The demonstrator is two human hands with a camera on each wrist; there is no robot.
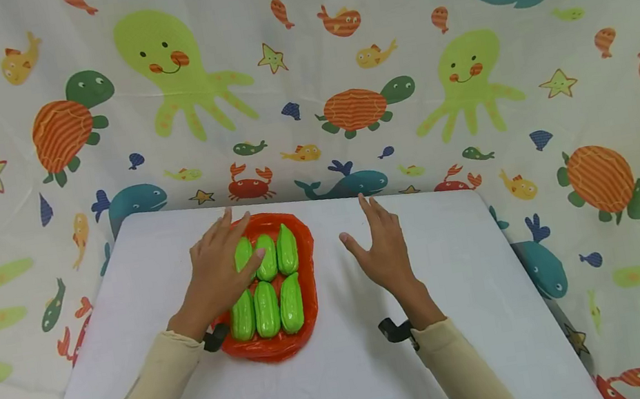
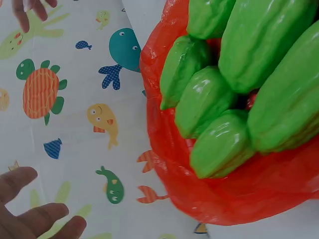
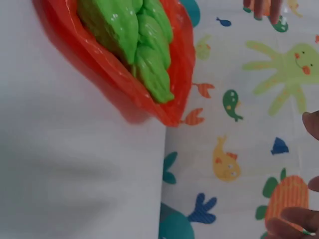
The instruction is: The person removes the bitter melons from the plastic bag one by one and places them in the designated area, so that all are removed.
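Observation:
A red tray (image 1: 307, 257) with a shiny, crinkled, plastic-like surface lies on the white table. Two rows of glossy green, ridged, gourd-like vegetables (image 1: 266, 309) fill it. My left hand (image 1: 215, 272) hovers over the tray's left side with fingers spread, hiding part of the vegetables in the head view. To the right of the tray, my right hand (image 1: 388, 255) is held above the table, thumb apart from its straight fingers, nothing in it. In the left wrist view the vegetables (image 2: 207, 102) appear close up, with left fingers (image 2: 45, 216) at the lower left.
The white table (image 1: 443, 263) extends on both sides of the tray. Behind and around it hangs a cloth (image 1: 297, 56) printed with sea animals. Each wrist carries a small black camera, such as the right one (image 1: 394, 331) below the sleeve's edge.

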